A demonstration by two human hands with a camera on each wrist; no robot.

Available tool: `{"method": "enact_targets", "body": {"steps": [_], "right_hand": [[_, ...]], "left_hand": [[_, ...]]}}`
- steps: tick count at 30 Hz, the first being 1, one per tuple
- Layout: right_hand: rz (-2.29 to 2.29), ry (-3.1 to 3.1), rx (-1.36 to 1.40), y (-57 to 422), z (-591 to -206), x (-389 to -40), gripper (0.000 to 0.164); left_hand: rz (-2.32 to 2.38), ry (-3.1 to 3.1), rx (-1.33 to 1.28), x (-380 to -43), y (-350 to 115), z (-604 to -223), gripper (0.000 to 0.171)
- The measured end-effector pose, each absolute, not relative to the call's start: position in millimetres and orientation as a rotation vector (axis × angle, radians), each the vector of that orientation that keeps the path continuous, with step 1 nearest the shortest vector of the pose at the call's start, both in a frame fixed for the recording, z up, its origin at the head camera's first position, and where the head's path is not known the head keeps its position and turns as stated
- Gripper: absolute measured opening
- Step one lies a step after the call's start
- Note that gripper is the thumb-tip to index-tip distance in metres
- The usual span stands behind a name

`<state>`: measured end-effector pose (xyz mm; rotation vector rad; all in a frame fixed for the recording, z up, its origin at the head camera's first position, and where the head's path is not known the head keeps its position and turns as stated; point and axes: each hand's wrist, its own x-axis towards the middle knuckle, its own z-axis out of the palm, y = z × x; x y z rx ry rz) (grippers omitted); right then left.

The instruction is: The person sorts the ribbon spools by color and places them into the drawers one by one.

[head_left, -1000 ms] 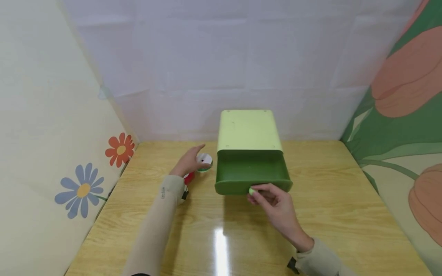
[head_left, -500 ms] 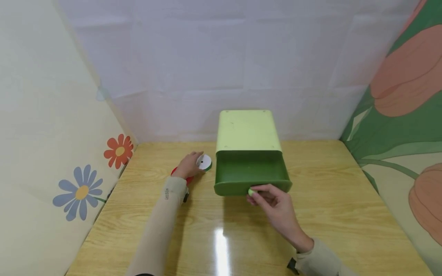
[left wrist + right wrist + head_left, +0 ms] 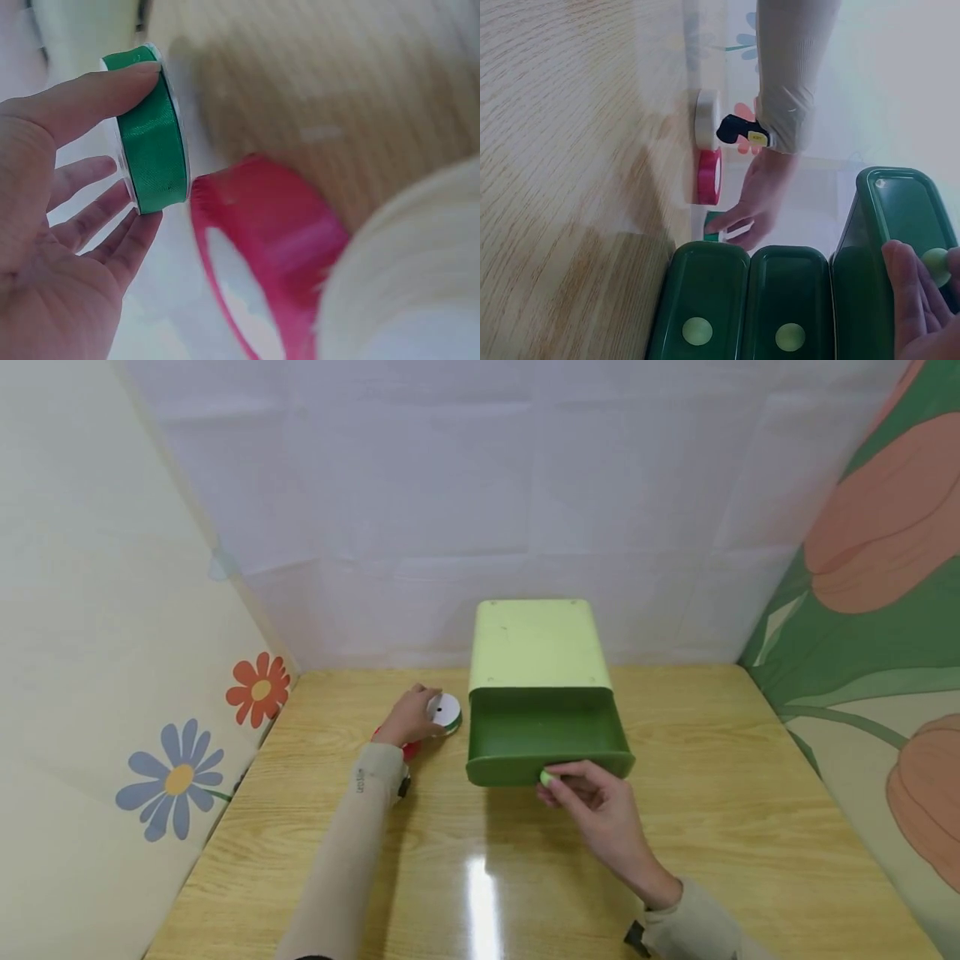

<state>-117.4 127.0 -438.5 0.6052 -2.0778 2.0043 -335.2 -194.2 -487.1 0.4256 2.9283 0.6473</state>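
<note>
We have the top drawer [image 3: 542, 735] of the green drawer unit [image 3: 536, 643] pulled open, our right hand [image 3: 600, 802] pinching its knob [image 3: 546, 777]. Left of it, our left hand [image 3: 408, 718] grips the green ribbon spool [image 3: 150, 135] on the table [image 3: 712, 793]; it is not yet in the drawer.

Bare table [image 3: 750, 793] right of the open drawer [image 3: 543, 735]

A glossy wooden table [image 3: 720, 827] carries a green drawer box [image 3: 536, 647], ribbon spools [image 3: 447, 712] beside it.
</note>
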Motion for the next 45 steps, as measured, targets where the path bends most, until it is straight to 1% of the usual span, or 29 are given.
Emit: {"method": "enact_targets", "body": {"steps": [7, 12, 16, 25, 33, 40, 45], "right_hand": [[1.991, -2.070, 0.619, 127.9, -440.1, -117.9, 0.017], [1.994, -2.073, 0.616, 127.7, -439.3, -117.4, 0.016], [1.986, -2.075, 0.625, 127.4, -439.6, -117.4, 0.016], [1.983, -2.053, 0.644, 127.0, -441.1, -117.1, 0.017], [1.986, -2.074, 0.607, 127.5, -441.6, -116.7, 0.017], [1.988, -2.085, 0.604, 127.6, -440.9, -116.8, 0.017], [1.977, -2.097, 0.593, 127.7, -441.3, -116.6, 0.017]], "left_hand": [[0.733, 2.982, 0.501, -331.8, -194.2, -467.2, 0.081], [0.787, 2.988, 0.502, -327.3, -194.7, -448.7, 0.083], [0.849, 2.987, 0.514, -320.4, -196.0, -432.4, 0.084], [0.971, 3.007, 0.585, -301.7, -196.1, -398.7, 0.083], [1.013, 3.012, 0.656, -284.6, -191.1, -380.9, 0.081], [0.980, 3.040, 0.803, -273.9, -185.7, -365.5, 0.082], [0.967, 3.055, 0.835, -264.8, -185.5, -352.5, 0.082]]}}
